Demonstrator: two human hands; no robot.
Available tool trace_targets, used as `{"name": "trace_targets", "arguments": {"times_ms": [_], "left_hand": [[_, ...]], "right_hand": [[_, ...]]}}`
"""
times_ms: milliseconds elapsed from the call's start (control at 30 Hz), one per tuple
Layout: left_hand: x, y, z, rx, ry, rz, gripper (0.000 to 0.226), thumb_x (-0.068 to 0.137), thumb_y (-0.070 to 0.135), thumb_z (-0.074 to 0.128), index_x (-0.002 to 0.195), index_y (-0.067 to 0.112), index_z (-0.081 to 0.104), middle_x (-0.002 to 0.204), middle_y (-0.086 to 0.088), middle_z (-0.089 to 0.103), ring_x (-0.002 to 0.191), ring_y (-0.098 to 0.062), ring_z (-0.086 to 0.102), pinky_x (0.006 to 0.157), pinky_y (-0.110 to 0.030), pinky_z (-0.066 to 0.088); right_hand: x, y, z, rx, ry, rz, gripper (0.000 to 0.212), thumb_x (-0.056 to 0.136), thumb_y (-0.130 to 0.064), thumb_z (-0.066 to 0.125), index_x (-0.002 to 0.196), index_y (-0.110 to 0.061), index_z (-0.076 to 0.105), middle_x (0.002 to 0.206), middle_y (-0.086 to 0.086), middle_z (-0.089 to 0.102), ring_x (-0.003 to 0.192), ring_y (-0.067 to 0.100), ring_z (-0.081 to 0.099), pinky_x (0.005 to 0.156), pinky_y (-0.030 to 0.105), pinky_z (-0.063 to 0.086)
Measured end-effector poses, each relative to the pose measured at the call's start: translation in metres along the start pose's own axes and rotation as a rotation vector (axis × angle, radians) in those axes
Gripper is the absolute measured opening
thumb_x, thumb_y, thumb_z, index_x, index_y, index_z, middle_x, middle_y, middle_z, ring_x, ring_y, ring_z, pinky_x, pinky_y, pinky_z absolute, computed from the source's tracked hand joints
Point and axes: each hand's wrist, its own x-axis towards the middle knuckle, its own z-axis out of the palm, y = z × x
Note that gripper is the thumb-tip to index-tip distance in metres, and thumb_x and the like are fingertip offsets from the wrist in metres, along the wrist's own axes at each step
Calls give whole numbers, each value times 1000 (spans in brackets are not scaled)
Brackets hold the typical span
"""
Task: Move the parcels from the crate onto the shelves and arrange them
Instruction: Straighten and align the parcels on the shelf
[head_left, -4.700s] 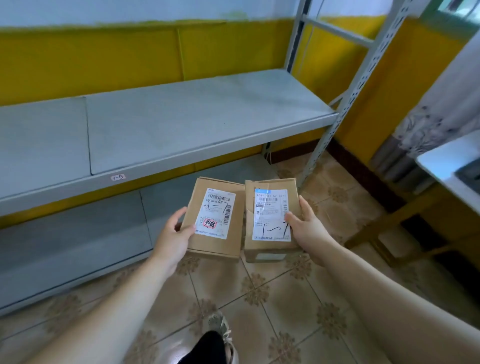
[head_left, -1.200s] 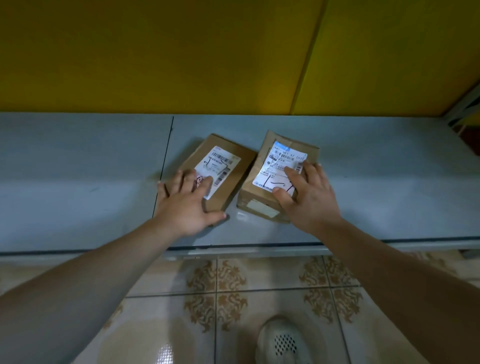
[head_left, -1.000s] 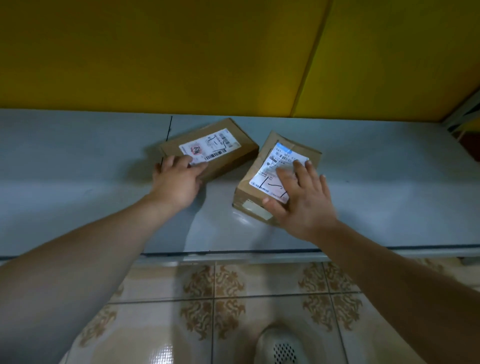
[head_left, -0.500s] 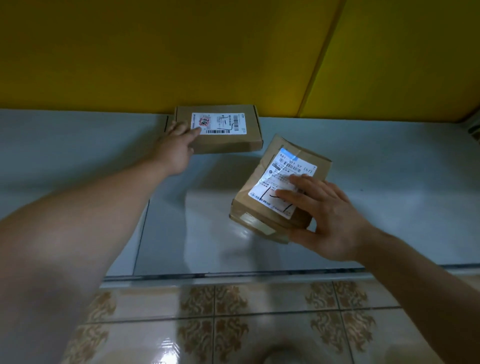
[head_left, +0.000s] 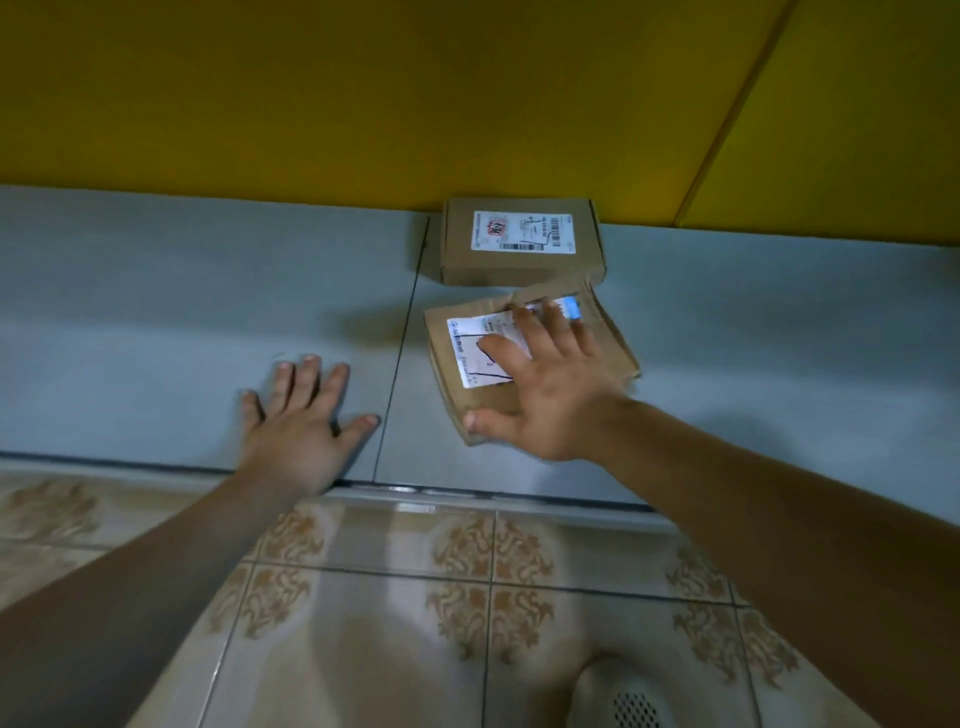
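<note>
One brown cardboard parcel (head_left: 521, 242) with a white label lies flat at the back of the grey shelf (head_left: 156, 312), against the yellow wall. A second labelled parcel (head_left: 465, 345) lies just in front of it, turned at a slight angle. My right hand (head_left: 545, 395) presses on top of this second parcel with spread straight fingers, the thumb at its near corner. My left hand (head_left: 306, 415) rests flat on the bare shelf to the left, holding nothing. The crate is out of view.
The shelf runs wide to the left and right of the parcels, with a seam (head_left: 402, 343) between two boards. Its front edge borders patterned floor tiles (head_left: 467, 597). My shoe (head_left: 623, 696) shows at the bottom.
My left hand let go of the back parcel, left against the wall, and came down flat on the shelf. My right hand turned the second parcel and slid it toward the first.
</note>
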Motion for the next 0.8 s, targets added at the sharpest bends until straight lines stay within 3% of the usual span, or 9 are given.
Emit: {"name": "trace_targets", "arguments": {"times_ms": [133, 300, 433, 600, 700, 800], "left_hand": [[4, -1, 4, -6, 64, 10, 90, 73, 84, 1, 150, 39, 5, 162, 6, -7, 148, -20, -10, 114, -57, -1], [4, -2, 8, -35, 106, 24, 88, 75, 84, 4, 151, 39, 6, 163, 5, -4, 148, -19, -10, 114, -57, -2], [7, -4, 9, -45, 122, 29, 88, 75, 84, 5, 151, 39, 8, 163, 5, -2, 148, -18, -9, 115, -57, -1], [8, -5, 12, -47, 132, 28, 87, 76, 85, 6, 150, 40, 8, 163, 6, 0, 148, -18, -7, 115, -57, -2], [8, -6, 13, -57, 150, 28, 88, 76, 86, 6, 151, 39, 9, 163, 5, 1, 148, -18, -6, 115, -57, -1], [8, -7, 14, -76, 152, 34, 89, 75, 86, 4, 151, 40, 8, 163, 5, 1, 148, -18, -6, 115, -56, -2]], "right_hand": [[-7, -30, 18, -16, 22, 115, 91, 76, -84, 5, 153, -39, -11, 164, 9, -16, 147, 40, -19, 115, 55, -13], [-23, -40, 20, -99, 137, 74, 97, 70, -87, 8, 153, -36, 9, 162, 11, 12, 145, 38, 9, 111, 58, 11], [-4, -22, 12, -135, 106, 74, 107, 62, -96, 2, 153, -39, -2, 165, 5, -8, 148, 37, -12, 114, 59, -8], [6, -40, 22, -54, 75, 168, 105, 64, -93, -1, 152, -38, -12, 163, 6, -17, 146, 40, -20, 111, 61, -14], [4, -46, 15, -54, 78, 156, 107, 62, -92, -5, 154, -36, -6, 164, 6, -13, 147, 37, -18, 112, 61, -13], [15, -34, -6, 8, 190, 113, 101, 68, -90, -3, 153, -38, 10, 165, 6, -1, 150, 32, -12, 115, 57, -8]]}}
